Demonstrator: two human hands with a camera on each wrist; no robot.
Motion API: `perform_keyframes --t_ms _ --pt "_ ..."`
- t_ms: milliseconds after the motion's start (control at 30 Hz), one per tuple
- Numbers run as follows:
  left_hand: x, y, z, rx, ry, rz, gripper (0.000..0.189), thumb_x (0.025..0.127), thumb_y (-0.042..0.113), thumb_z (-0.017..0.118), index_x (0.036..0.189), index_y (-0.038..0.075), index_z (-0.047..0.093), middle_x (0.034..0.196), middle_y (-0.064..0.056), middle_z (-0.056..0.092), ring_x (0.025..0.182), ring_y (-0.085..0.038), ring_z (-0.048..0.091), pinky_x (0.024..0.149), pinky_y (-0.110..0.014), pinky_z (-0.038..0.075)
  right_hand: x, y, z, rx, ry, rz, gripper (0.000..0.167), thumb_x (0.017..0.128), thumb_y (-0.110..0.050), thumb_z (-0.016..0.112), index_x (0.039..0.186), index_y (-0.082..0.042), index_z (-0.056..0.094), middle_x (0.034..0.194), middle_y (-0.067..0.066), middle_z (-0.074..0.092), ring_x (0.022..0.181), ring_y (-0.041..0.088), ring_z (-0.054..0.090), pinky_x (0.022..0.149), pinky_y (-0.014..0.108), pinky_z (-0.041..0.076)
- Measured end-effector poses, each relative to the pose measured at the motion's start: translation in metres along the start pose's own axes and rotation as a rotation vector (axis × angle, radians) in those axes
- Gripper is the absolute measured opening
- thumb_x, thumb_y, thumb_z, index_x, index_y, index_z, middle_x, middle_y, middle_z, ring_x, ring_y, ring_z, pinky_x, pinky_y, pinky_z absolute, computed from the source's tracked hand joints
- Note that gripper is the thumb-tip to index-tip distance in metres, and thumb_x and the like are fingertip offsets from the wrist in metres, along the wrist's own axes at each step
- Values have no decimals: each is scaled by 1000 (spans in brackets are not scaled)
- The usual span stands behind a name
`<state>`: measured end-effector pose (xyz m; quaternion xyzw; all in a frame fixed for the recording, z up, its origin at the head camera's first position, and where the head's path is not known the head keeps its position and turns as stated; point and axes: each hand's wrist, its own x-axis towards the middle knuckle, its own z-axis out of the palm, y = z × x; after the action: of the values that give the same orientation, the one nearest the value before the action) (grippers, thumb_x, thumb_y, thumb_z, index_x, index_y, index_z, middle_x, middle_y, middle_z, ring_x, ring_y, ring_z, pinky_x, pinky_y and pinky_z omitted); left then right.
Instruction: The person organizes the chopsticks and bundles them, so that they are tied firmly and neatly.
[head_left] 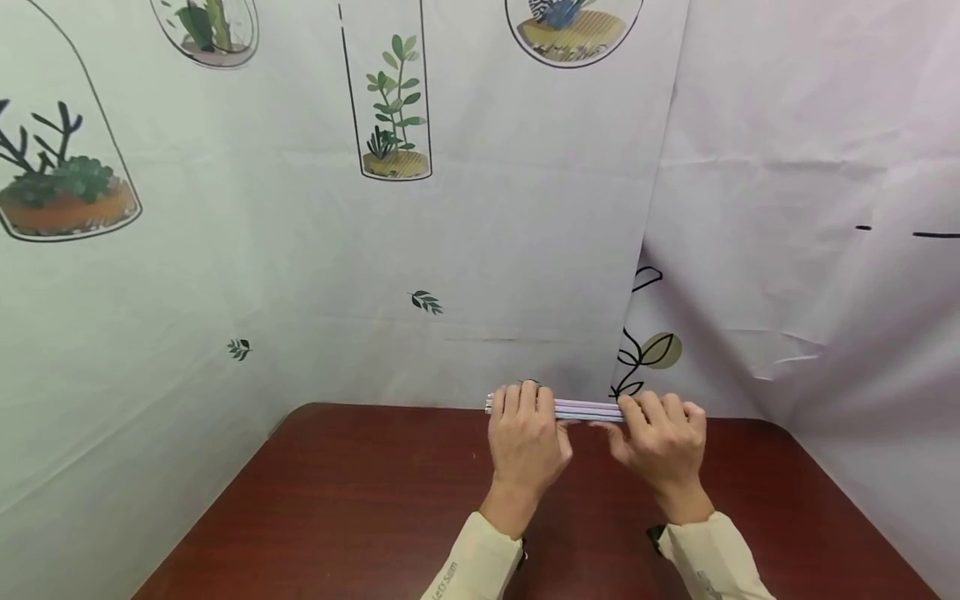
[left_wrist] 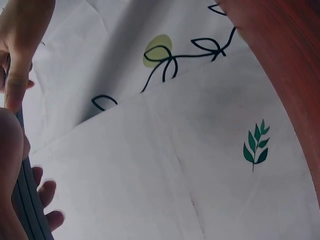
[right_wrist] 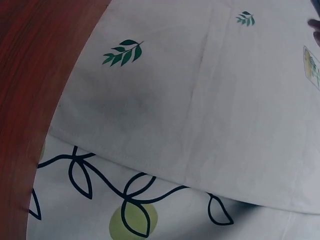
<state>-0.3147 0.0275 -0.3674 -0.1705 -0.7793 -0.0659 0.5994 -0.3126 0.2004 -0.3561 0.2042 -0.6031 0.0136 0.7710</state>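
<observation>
A bundle of slim, pale lilac and white sticks (head_left: 588,410) is held level above the far edge of the table, the sticks lying side by side. My left hand (head_left: 528,442) grips its left part with fingers curled over the top, and several small stick ends poke out past them. Around the other end my right hand (head_left: 663,442) is closed, both thumbs pointing inward beneath the bundle. In the left wrist view the bundle (left_wrist: 31,212) looks dark and long, with left fingertips (left_wrist: 47,193) showing beyond it. Only a bit of fingers (right_wrist: 316,30) appears at the right wrist view's corner.
A dark red-brown wooden table (head_left: 360,517) with rounded far corners lies under the hands. Behind and beside it hangs a whitish cloth (head_left: 525,250) printed with plants in glass jars and leaf sprigs. A fold (head_left: 652,208) runs down the cloth at right.
</observation>
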Motion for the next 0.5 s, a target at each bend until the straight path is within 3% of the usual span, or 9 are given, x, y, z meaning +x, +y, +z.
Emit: perform_keyframes --t_ms 300,400,500 --pt "2 7 -4 -51 109 18 26 77 33 63 95 15 64 97 -3 60 102 -25 58 99 -44 39 3 -1 -1 -22 64 36 61 96 -58 48 69 -4 59 59 11 48 48 34 39 55 49 25" --pt "2 8 -4 -59 164 45 22 74 23 62 94 14 64 96 -3 61 104 -24 59 98 -43 38 6 -1 -1 -21 81 33 60 96 -57 49 67 -5 58 59 10 46 48 34 38 54 48 25" --pt "2 9 -3 -52 174 52 22 69 14 60 91 12 63 94 -2 61 104 -23 61 96 -40 39 8 -3 -1 -27 88 23 61 96 -57 48 67 -5 57 58 10 45 48 33 37 53 48 25"
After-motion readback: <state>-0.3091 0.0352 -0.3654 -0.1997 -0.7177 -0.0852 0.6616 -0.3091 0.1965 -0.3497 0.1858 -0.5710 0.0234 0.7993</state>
